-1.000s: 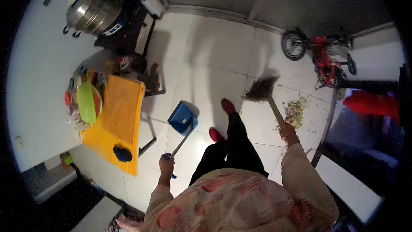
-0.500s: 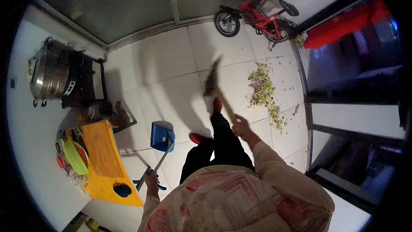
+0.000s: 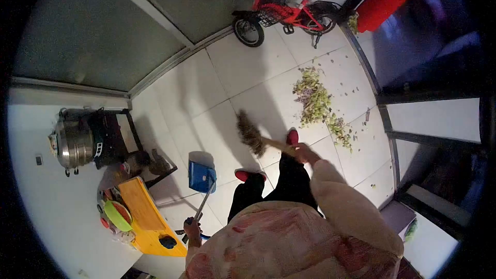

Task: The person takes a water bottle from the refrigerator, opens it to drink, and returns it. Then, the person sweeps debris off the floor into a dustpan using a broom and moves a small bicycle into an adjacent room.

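My right hand [image 3: 306, 154] is closed round the wooden handle of a short broom [image 3: 251, 135], whose dark bristly head is out in front of my feet, left of my right shoe. My left hand [image 3: 192, 227] grips the long grey handle of a blue dustpan [image 3: 201, 176]. The pan is down at floor level on my left. A pile of green and purplish leafy scraps [image 3: 314, 98] lies on the tiles ahead to the right, with loose bits scattered around it. The broom head is apart from this pile.
A red bicycle [image 3: 289, 14] stands by the glass doors at the back. On the left are a stacked metal steamer pot [image 3: 75, 143] on a dark stand and a yellow wooden table [image 3: 142, 204] with a green bowl [image 3: 118, 216]. Dark-framed shelving [image 3: 431, 95] lines the right side.
My view has turned, so the room appears rotated. The broom head has come nearer my feet and to the left. My right foot has shifted right; the dustpan stays in my left hand.
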The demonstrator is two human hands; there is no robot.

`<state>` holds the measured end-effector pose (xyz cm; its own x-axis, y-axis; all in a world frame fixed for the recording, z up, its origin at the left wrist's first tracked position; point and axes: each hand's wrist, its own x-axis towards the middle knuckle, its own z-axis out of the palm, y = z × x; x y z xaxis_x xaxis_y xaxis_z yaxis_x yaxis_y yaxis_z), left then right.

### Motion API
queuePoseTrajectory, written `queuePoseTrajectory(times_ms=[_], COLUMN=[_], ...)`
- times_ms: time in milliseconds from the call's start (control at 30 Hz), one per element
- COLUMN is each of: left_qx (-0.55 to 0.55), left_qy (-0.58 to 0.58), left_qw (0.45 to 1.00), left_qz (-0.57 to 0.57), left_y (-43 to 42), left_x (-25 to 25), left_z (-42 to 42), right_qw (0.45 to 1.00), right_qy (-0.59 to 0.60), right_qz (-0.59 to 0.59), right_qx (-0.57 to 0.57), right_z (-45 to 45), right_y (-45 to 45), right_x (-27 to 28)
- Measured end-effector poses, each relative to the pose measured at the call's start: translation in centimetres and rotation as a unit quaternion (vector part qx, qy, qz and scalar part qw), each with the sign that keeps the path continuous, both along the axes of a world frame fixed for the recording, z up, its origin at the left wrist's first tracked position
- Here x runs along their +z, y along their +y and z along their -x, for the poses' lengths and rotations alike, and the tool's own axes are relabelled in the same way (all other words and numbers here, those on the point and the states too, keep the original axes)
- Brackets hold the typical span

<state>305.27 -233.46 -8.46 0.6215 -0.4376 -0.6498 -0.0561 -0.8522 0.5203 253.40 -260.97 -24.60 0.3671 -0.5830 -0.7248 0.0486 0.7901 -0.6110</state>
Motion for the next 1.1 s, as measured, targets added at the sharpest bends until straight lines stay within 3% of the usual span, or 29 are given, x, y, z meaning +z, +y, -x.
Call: queuePoseTrajectory(times_ms=[133,167,200,233,267,300,333,367,400,433,467,500,567,667,800,833,867,933,1000,1067,1100], left_qx=[-0.052,0.022,0.095,0.094,0.008,0.011,0.038,0.064,0.063,0.062,0.061,0.06,0.037,0.007,-0.081,-0.057,-0.065,-0.305,-0.287,-0.244,-0.252], left_qy=[-0.033,0.007,0.047,0.023,0.011,0.003,0.006,0.008,0.042,0.03,0.019,0.016,0.05,0.045,-0.024,0.045,0.049,-0.09,-0.076,0.001,0.002], left_qw=[0.997,0.999,0.993,0.995,1.0,1.0,0.999,0.998,0.99,0.996,0.998,0.998,0.997,0.999,0.996,0.996,0.995,0.947,0.955,0.968,0.966], left_qz=[0.037,0.04,0.044,0.018,-0.023,-0.007,-0.017,-0.026,0.119,0.055,-0.009,-0.007,0.045,0.028,-0.03,0.06,0.059,0.051,-0.018,0.062,0.06], left_y=[-3.5,-4.7,-6.2,-7.8,-9.3,-10.4,-11.9,-13.6,-14.2,-15.3,-17.4,-18.5,-20.2,-23.1,-29.2,-30.8,-33.1,-37.6,-41.8,-46.6,-47.8], left_x=[1.6,2.2,3.0,3.6,3.5,4.0,4.6,5.4,5.7,5.8,6.9,6.9,6.7,6.8,4.3,3.3,2.9,2.4,3.8,4.6,3.2], left_z=[4.7,6.1,7.7,9.3,10.2,11.4,12.7,14.1,15.1,15.4,16.3,16.9,17.6,18.3,16.5,15.7,15.5,14.8,14.4,14.6,13.7], right_qw=[0.965,0.978,0.973,0.962,0.95,0.849,0.685,0.686,0.816,0.896,0.898,0.928,0.917,0.902,0.915,0.935,0.95,0.964,0.966,0.975,0.967], right_qy=[0.261,0.207,0.217,0.228,0.258,0.386,0.487,0.486,0.47,0.423,0.419,0.3,0.291,0.229,-0.061,-0.016,0.03,0.149,0.082,0.104,0.078], right_qz=[-0.015,0.01,0.077,0.144,0.166,0.358,0.524,0.525,0.335,0.124,0.124,0.144,0.084,0.0,-0.122,-0.13,-0.139,-0.064,-0.095,-0.059,-0.071], right_qx=[0.033,-0.026,-0.037,-0.047,-0.05,0.047,0.138,0.134,0.042,-0.05,-0.053,-0.169,-0.259,-0.366,-0.38,-0.329,-0.277,-0.212,-0.226,-0.189,-0.23], right_z=[10.4,13.4,16.7,19.8,20.5,22.5,24.5,24.8,25.2,25.1,25.6,26.8,24.6,19.6,14.3,12.7,11.3,8.4,7.9,9.2,10.2], right_y=[-7.7,-9.1,-9.6,-10.3,-12.2,-13.3,-14.1,-14.9,-15.5,-16.2,-16.2,-15.5,-15.4,-15.2,-18.7,-20.9,-23.2,-27.1,-29.5,-32.6,-34.0], right_x=[6.4,8.0,5.8,3.9,7.3,6.8,5.8,6.8,8.3,9.6,8.0,4.8,8.0,13.7,12.8,13.6,14.1,13.3,12.3,10.7,10.3])
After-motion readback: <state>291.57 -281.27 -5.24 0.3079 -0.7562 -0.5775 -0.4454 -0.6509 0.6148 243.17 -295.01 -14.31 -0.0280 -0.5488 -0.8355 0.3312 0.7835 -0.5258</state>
